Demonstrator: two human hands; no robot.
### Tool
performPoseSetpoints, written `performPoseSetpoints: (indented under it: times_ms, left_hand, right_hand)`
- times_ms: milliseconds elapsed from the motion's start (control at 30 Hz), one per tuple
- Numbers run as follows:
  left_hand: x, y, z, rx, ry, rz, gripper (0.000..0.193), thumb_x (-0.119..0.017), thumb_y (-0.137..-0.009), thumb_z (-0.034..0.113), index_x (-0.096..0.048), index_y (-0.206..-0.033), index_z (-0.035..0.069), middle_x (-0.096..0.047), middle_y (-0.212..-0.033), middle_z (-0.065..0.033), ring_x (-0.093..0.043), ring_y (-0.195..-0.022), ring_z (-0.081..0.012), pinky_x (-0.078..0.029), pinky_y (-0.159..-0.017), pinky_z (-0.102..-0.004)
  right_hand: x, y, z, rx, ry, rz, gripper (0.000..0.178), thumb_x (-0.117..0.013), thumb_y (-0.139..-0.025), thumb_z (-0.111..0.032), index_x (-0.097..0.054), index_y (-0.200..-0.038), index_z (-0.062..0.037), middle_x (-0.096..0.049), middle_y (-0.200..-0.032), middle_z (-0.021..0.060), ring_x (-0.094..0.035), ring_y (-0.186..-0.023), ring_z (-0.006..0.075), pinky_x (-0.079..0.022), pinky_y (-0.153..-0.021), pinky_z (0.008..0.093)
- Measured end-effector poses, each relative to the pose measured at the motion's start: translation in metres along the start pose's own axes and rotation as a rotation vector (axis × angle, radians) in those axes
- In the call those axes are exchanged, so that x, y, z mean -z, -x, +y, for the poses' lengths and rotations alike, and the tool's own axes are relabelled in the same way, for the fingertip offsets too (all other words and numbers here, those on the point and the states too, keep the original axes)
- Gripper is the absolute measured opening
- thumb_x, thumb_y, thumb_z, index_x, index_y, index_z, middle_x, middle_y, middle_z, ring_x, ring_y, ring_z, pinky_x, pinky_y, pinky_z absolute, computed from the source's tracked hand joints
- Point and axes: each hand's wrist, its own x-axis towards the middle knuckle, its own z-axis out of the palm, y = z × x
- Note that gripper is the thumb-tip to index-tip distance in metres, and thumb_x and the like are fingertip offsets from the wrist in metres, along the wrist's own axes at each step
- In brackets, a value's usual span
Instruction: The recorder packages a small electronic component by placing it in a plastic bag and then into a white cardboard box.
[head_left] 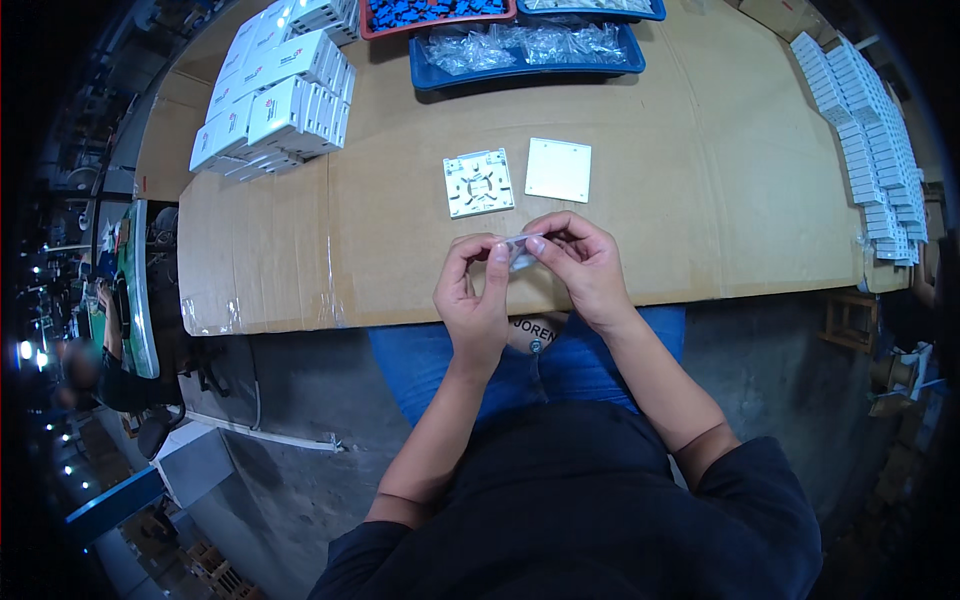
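Between my two hands, near the table's front edge, is a small clear plastic bag [520, 256] with something pale in it that I cannot make out. The thumb and fingers of my left hand [474, 305] pinch its left end. My right hand [592, 268] pinches the upper right side, thumb against the curled fingers. Just beyond my hands lies an open white square plastic tray [462, 205] with clips and a round guide moulded inside. To its right, a flat white square cover [558, 170] rests with small holes at its corners, apart from the tray.
Stacked white boxes [290, 110] stand at the back left of the cardboard-covered table [660, 220]. A blue bin [528, 78] of clear bags and a red bin [372, 30] of blue parts sit at the back. Tall stacks of white pieces [865, 140] line the right edge.
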Motion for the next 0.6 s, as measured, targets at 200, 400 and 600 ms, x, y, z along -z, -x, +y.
performPoseSetpoints:
  times_ms: [200,400,600]
  left_hand:
    - [0.0,-0.002,0.002,-0.011,0.029,-0.058,0.012,-0.071,-0.099,0.004,-0.069,-0.109,-0.003,-0.069,-0.106,-0.0065,-0.062,-0.1,-0.0131,-0.05,-0.093,-0.0285]
    - [-0.001,-0.002,-0.003,0.083,0.085,-0.063,0.011,-0.072,-0.099,0.005,-0.072,-0.107,-0.003,-0.071,-0.105,-0.0065,-0.063,-0.1,-0.0125,-0.049,-0.093,-0.0279]
    - [0.003,-0.003,-0.007,0.03,0.035,-0.128,0.016,-0.067,-0.103,0.003,-0.068,-0.116,-0.005,-0.071,-0.107,-0.0061,-0.065,-0.101,-0.01,-0.052,-0.09,-0.0249]
  right_hand:
    - [0.003,-0.002,0.002,0.046,-0.033,-0.056,0.013,-0.068,-0.1,0.0,-0.066,-0.113,0.0031,-0.068,-0.111,0.0065,-0.065,-0.104,0.0108,-0.054,-0.093,0.0262]
    - [0.003,-0.004,0.003,0.068,0.017,-0.085,0.013,-0.068,-0.1,0.002,-0.066,-0.113,0.0041,-0.066,-0.112,0.0071,-0.064,-0.104,0.0116,-0.053,-0.093,0.0262]
    - [0.006,-0.006,0.001,0.097,0.043,-0.085,0.012,-0.067,-0.1,0.002,-0.067,-0.112,0.0047,-0.065,-0.112,0.0072,-0.064,-0.104,0.012,-0.054,-0.092,0.0263]
